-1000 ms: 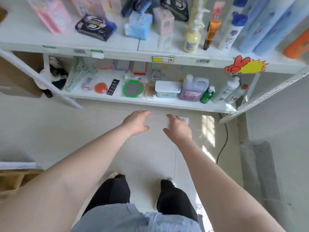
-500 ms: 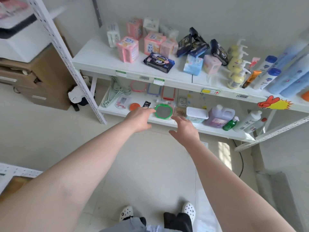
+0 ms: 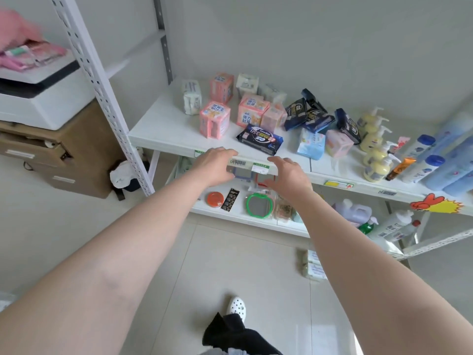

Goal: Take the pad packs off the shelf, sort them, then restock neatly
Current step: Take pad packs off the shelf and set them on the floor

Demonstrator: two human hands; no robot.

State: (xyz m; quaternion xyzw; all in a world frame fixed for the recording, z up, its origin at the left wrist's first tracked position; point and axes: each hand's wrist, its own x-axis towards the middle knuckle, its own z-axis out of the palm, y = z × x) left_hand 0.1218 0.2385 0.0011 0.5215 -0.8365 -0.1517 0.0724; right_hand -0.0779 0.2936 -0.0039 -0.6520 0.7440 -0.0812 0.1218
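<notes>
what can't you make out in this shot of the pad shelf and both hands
Head view:
- Pink items at top left: motion-blurred and cut by the frame edge.
- Lower shelf goods: partly hidden behind left hand and right hand.
- Dark pad pack small print: too small to read.

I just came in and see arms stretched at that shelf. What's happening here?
A person is reaching with both bare hands toward the white shelf of pad packs. The left hand and right hand are open and empty at its front edge, just short of the dark blue pack lying flat there. The pink packs and other dark packs sit unsorted; nothing is picked up yet.
</notes>
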